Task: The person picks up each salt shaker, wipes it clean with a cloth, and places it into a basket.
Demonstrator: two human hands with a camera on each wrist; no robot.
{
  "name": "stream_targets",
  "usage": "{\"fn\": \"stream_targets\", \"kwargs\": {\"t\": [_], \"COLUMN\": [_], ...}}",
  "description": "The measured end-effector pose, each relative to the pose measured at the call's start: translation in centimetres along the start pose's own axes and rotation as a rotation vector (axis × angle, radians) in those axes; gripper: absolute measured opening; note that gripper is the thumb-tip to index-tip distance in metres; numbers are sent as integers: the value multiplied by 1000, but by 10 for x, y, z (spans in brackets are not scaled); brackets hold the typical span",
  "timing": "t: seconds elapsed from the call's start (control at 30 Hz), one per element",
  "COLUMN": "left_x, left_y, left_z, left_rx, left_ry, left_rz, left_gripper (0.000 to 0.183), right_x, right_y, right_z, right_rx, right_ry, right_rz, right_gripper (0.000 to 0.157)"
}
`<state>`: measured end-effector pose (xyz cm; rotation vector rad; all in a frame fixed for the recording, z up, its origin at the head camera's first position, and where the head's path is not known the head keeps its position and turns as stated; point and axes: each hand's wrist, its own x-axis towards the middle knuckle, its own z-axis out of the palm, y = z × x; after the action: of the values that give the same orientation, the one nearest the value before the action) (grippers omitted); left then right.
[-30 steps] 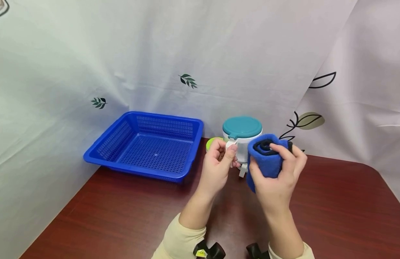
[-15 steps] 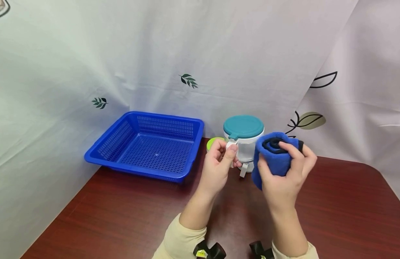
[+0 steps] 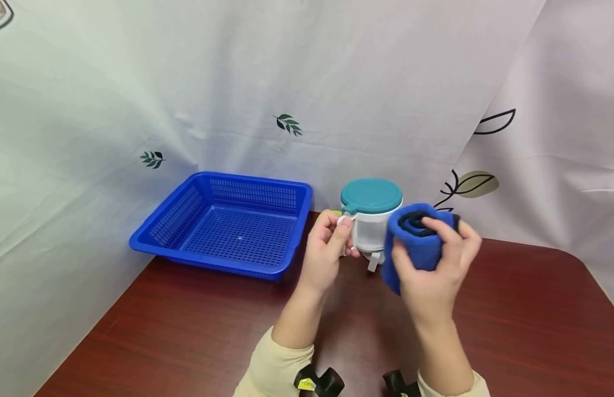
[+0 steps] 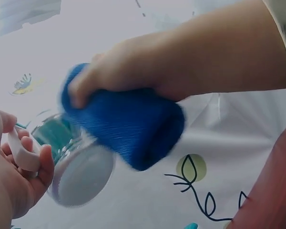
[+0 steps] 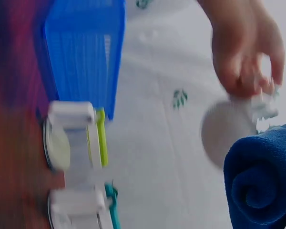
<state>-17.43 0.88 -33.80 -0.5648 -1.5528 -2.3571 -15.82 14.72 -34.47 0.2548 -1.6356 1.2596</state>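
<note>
My left hand (image 3: 326,248) grips the white handle of a clear seasoning jar (image 3: 371,234) with a teal lid (image 3: 371,196). The jar is raised, its whitish base (image 4: 83,174) facing the left wrist camera. Just right of it, my right hand (image 3: 443,275) holds a rolled blue towel (image 3: 420,253) with dark edging, thumb on the near side and fingers over the coiled end. Towel and jar overlap in the head view, and both hands are above the table. Blur softens the towel in the left wrist view.
A blue perforated basket (image 3: 237,231) stands at the back left. Behind the hands stand a lime-lidded jar (image 5: 102,138) and a second teal-lidded jar (image 5: 76,210), both with white handles. A patterned cloth (image 3: 287,66) hangs behind the red-brown table (image 3: 212,331).
The towel has shifted right, then slightly back left. My left hand has moved a little left with the jar, and the handle has turned outward.
</note>
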Motion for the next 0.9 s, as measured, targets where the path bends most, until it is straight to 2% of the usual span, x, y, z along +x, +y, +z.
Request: {"fn": "stream_targets", "kwargs": {"t": [0.1,0.2,0.47,0.73,0.9], "left_x": [1,1,2,4,5], "left_y": [1,-1,-3,-1,-3], "left_z": [-3,-4,-6,-10,-7], "left_rx": [-40,-58,-56,-113,-95], "left_ry": [14,21,70,96,121], "left_rz": [-24,-25,-16,-16,27], "left_gripper": [15,16,15,18,16], "right_x": [5,4,-9,2,-6], "right_y": [8,8,-7,5,-4], "right_z": [-6,-5,6,-6,2], "right_rx": [0,-9,-1,19,20], "right_ry": [21,19,-61,-18,-16], "right_rz": [43,43,-40,72,15], "right_gripper": [41,41,40,42,41]}}
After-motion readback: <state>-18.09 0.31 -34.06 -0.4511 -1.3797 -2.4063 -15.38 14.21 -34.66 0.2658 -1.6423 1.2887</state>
